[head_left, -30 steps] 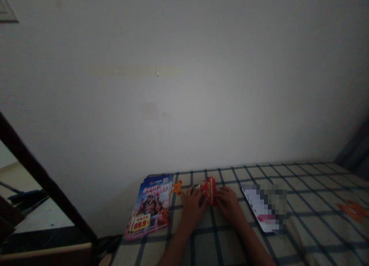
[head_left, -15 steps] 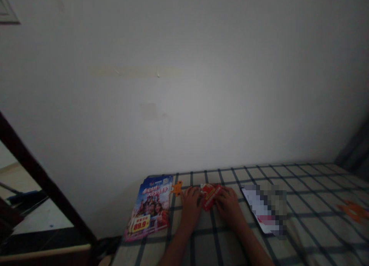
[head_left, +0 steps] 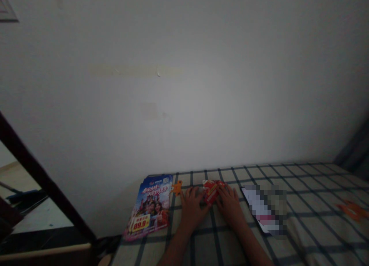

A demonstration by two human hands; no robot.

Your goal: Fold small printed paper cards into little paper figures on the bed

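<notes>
A small piece of folded red printed paper [head_left: 211, 191], with white and yellow on it, lies on the checked cloth between my hands. My left hand [head_left: 193, 206] is at its left side, with fingers bent and the thumb at its lower edge. From the right, my right hand [head_left: 230, 202] lays its fingers over the paper's right part and grips it there. The fingers partly hide the paper's edges. Just beyond my left hand is an orange figure-shaped piece [head_left: 177, 188].
A stack of colourful flyers [head_left: 151, 208] rests to the left. To the right lies a phone-like device [head_left: 256, 208], partly blurred out. Another orange piece [head_left: 353, 211] is at far right. The checked cloth [head_left: 204, 243] meets a pale wall [head_left: 201, 104] behind.
The red paper has turned and now looks more folded over. My left thumb has come in under its lower edge, and my right fingers have moved further over its top.
</notes>
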